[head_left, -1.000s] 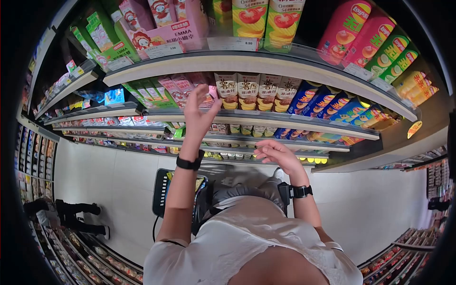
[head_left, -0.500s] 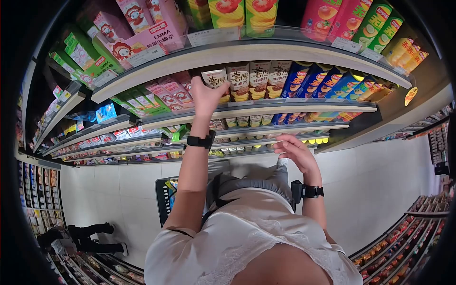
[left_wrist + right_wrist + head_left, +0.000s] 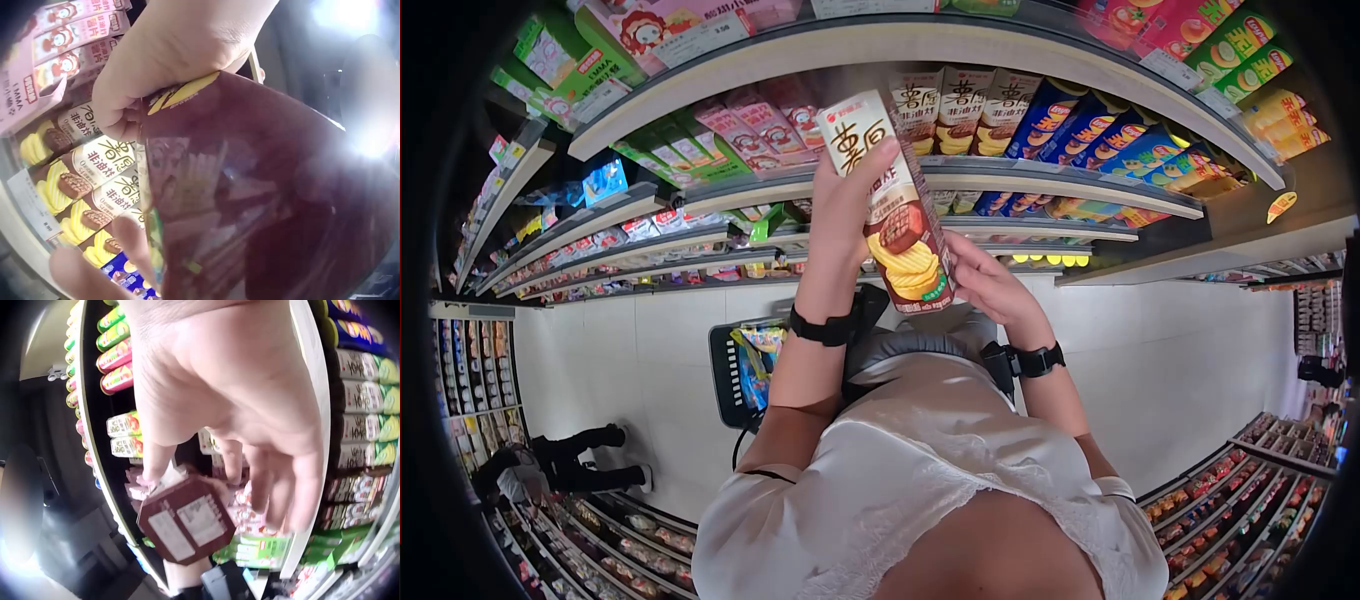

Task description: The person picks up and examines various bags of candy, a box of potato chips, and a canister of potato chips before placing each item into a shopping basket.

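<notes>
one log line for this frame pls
left hand: grips tall cream-and-brown cardboard crisp box, tilted | right hand: touches its lower end | box: held clear of grey shelf, matching boxes behind

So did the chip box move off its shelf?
Yes. The chip box has come out of its row, down past the shelf edge, held by the left hand.

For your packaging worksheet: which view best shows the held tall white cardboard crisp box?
Head view: the tall white cardboard crisp box shows its printed front. Left wrist: blurred maroon back; right wrist: only its base.
</notes>
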Tool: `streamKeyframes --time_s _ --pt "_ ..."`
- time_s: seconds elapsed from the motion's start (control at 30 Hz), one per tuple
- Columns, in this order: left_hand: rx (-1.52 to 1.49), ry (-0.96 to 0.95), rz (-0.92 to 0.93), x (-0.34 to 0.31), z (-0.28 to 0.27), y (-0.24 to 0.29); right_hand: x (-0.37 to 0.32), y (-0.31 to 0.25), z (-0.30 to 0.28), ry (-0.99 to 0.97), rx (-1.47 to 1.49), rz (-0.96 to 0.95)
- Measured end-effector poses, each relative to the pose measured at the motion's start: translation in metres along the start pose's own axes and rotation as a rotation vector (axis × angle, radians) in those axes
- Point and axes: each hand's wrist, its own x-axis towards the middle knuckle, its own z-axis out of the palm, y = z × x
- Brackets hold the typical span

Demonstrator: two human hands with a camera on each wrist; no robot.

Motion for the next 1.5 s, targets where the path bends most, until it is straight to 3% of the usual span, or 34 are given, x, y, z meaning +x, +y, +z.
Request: streamKeyframes --time_s 0.03,0.1,0.17,0.23,0.37,0.63,0.73,0.9,1.1,1.23,1.5 --pt "-0.001 0.013 -0.003 0.001 0.0 -0.003 0.003 0.005 0.006 -0.004 0.005 0.012" --pt "-0.049 0.085 -0.083 0.003 -0.001 -0.007 0.011 0.01 0.012 -0.176 0.291 0.15" --pt "-0.02 0.104 -0.123 0.007 -0.005 -0.008 0.013 0.016 0.008 -0.167 0.211 0.143" --pt "-0.096 0.055 -0.119 0.01 -0.01 -0.011 0.014 0.016 0.002 -0.189 0.248 0.123" --pt "0.042 0.084 0.016 0.011 -0.009 -0.011 0.015 0.023 -0.01 -0.222 0.325 0.166" --pt "0.049 0.046 0.069 0.001 0.002 -0.004 0.001 0.021 -0.009 -0.137 0.255 0.12" --pt "-0.003 -0.003 0.001 0.001 0.006 -0.005 -0.005 0.014 0.002 0.046 0.275 0.068" --pt "-0.08 -0.112 -0.066 0.007 0.003 -0.021 -0.011 -0.008 0.019 0.258 -0.157 -0.06" --pt "-0.046 -0.163 -0.183 0.0 0.009 -0.039 -0.014 -0.012 0.028 0.458 -0.447 -0.141" --pt "-0.034 -0.202 -0.163 0.002 0.007 -0.049 -0.017 -0.022 0.038 0.489 -0.433 -0.149" --pt "-0.021 -0.24 -0.113 0.004 0.003 -0.053 -0.019 -0.022 0.038 0.536 -0.707 -0.24"
